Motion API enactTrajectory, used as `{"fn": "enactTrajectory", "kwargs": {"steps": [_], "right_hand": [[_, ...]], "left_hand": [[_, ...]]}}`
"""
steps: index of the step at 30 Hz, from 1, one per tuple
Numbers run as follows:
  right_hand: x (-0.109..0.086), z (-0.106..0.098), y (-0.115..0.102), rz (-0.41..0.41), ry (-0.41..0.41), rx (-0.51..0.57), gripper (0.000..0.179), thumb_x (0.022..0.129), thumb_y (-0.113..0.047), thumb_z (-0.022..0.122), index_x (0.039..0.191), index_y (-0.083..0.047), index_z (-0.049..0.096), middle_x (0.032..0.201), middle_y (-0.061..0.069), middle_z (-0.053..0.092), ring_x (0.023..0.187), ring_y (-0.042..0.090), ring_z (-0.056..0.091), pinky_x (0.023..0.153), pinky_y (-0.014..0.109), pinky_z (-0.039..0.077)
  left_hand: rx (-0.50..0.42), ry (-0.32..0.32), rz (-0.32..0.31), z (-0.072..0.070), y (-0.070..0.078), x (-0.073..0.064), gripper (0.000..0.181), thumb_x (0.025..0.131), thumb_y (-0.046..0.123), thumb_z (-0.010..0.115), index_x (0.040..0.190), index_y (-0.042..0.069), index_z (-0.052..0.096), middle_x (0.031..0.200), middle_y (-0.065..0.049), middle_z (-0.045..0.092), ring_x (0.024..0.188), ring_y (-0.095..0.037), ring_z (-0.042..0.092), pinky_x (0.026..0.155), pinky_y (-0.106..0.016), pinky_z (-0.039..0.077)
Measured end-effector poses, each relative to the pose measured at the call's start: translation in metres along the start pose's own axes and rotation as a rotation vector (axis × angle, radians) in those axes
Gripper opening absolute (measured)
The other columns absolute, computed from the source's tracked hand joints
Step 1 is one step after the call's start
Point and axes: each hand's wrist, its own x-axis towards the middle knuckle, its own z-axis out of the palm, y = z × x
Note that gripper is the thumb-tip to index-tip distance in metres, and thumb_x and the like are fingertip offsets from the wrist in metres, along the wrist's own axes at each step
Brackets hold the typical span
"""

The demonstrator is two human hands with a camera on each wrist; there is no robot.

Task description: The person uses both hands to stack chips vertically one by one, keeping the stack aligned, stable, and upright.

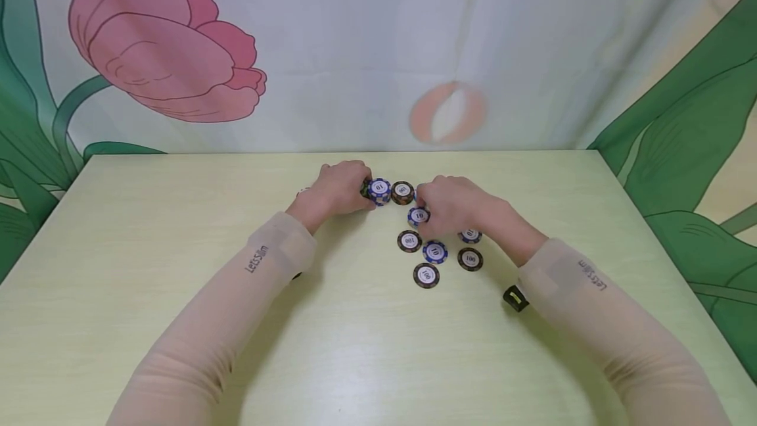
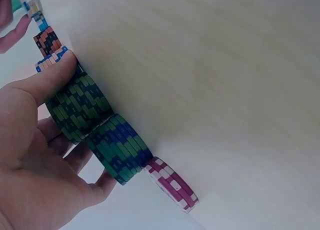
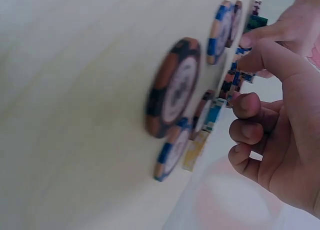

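Note:
My left hand (image 1: pixel 343 188) holds the side of a stack of blue poker chips (image 1: pixel 380 190) near the table's far edge. Its thumb lies across that stack and a green chip stack (image 2: pixel 80 107); its other fingers are behind, partly hidden. Beside them stand a second green stack (image 2: pixel 120 147) and a short pink-and-white stack (image 2: pixel 172 185). My right hand (image 1: pixel 455 202) pinches a blue chip (image 1: pixel 418 216) marked 10 between thumb and finger, close to a black-and-orange stack (image 1: pixel 403 192). In the right wrist view its remaining fingers are curled.
Loose chips lie nearer me: black ones (image 1: pixel 426 275) marked 100 and blue ones (image 1: pixel 435 252) marked 10. Yellow chips (image 3: pixel 196 150) and light-blue chips (image 3: pixel 215 114) stand in the row at right. A small black object (image 1: pixel 516 298) is by the right sleeve. A printed curtain (image 1: pixel 331 51) hangs behind.

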Motion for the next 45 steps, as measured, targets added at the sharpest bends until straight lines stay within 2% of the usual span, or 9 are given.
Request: {"fn": "enactTrajectory", "kwargs": {"steps": [5, 15, 22, 34, 42, 45], "right_hand": [[0.003, -0.008, -0.005, -0.001, 0.045, 0.001, 0.034, 0.082, -0.031, 0.07, 0.104, -0.006, 0.067, 0.086, 0.002, 0.066, 0.068, 0.018, 0.058, 0.064, 0.037, 0.049], [0.016, -0.016, -0.019, -0.025, 0.119, -0.007, 0.035, 0.082, -0.03, 0.066, 0.107, -0.005, 0.066, 0.077, 0.0, 0.061, 0.064, 0.017, 0.053, 0.055, 0.034, 0.041], [0.03, -0.012, -0.024, 0.008, 0.157, -0.014, 0.021, 0.083, -0.027, 0.067, 0.093, -0.011, 0.059, 0.075, 0.0, 0.059, 0.061, 0.016, 0.052, 0.052, 0.033, 0.041], [0.044, -0.012, -0.027, 0.052, 0.145, -0.018, 0.025, 0.083, -0.027, 0.068, 0.098, -0.009, 0.059, 0.082, 0.004, 0.062, 0.065, 0.019, 0.056, 0.054, 0.034, 0.045], [0.047, -0.01, -0.03, 0.034, 0.156, 0.001, 0.02, 0.083, -0.023, 0.069, 0.096, -0.01, 0.06, 0.081, 0.002, 0.063, 0.064, 0.019, 0.057, 0.054, 0.034, 0.045], [0.047, -0.01, -0.031, 0.029, 0.161, 0.019, 0.022, 0.085, -0.024, 0.069, 0.1, -0.009, 0.062, 0.083, 0.003, 0.064, 0.066, 0.02, 0.058, 0.056, 0.035, 0.047]], "left_hand": [[0.0, 0.002, -0.002, 0.0, -0.001, 0.0, 0.043, 0.089, 0.03, 0.082, 0.12, 0.003, 0.068, 0.116, -0.008, 0.065, 0.104, -0.025, 0.059, 0.101, -0.059, 0.038], [-0.024, 0.013, -0.009, 0.0, -0.001, 0.0, 0.038, 0.087, 0.028, 0.084, 0.113, 0.005, 0.07, 0.111, -0.006, 0.066, 0.098, -0.024, 0.058, 0.099, -0.059, 0.037], [-0.023, 0.017, -0.013, 0.001, -0.002, 0.002, 0.037, 0.086, 0.028, 0.085, 0.111, 0.005, 0.071, 0.11, -0.006, 0.067, 0.099, -0.024, 0.058, 0.098, -0.059, 0.038], [-0.04, 0.023, -0.006, -0.001, -0.001, 0.001, 0.035, 0.085, 0.028, 0.086, 0.107, 0.006, 0.07, 0.106, -0.006, 0.067, 0.097, -0.025, 0.059, 0.096, -0.059, 0.038], [-0.052, 0.022, -0.003, -0.001, -0.001, 0.0, 0.034, 0.085, 0.027, 0.086, 0.106, 0.006, 0.07, 0.105, -0.006, 0.066, 0.096, -0.025, 0.058, 0.096, -0.059, 0.038], [-0.054, 0.019, -0.007, -0.002, -0.001, 0.0, 0.035, 0.085, 0.027, 0.086, 0.108, 0.006, 0.07, 0.106, -0.006, 0.066, 0.098, -0.025, 0.058, 0.097, -0.06, 0.037]]}}
